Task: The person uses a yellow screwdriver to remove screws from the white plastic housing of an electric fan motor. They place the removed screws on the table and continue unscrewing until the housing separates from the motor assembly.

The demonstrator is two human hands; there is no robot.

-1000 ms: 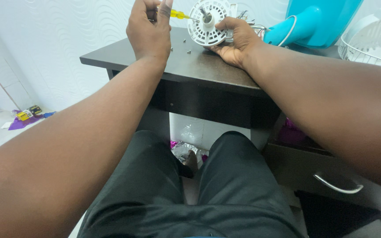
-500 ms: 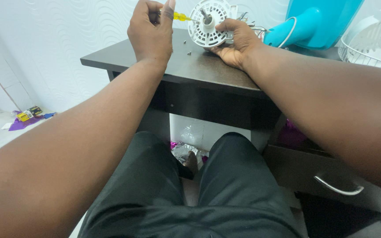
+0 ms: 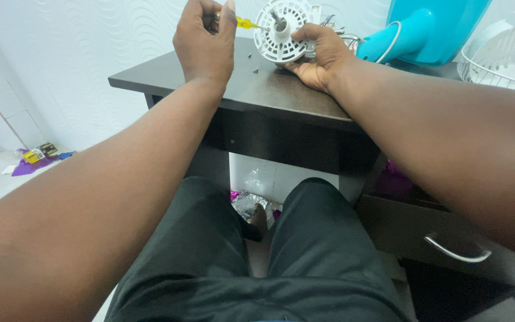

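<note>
Screwdriver with the yellow handle sits pinched in my left hand, tip at the white fan motor housing; right hand wraps its rim, near the desk's back edge.

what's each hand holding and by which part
Left hand grips the screwdriver by its yellow handle. Right hand holds the white round housing by its right edge.

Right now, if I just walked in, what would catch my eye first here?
Probably the round white slotted plastic motor cover at the far edge of the dark wooden desk, gripped by the right hand. The left hand points a yellow-handled screwdriver at its face. Behind it, to the right, stands a bright turquoise plastic fan body.
</note>
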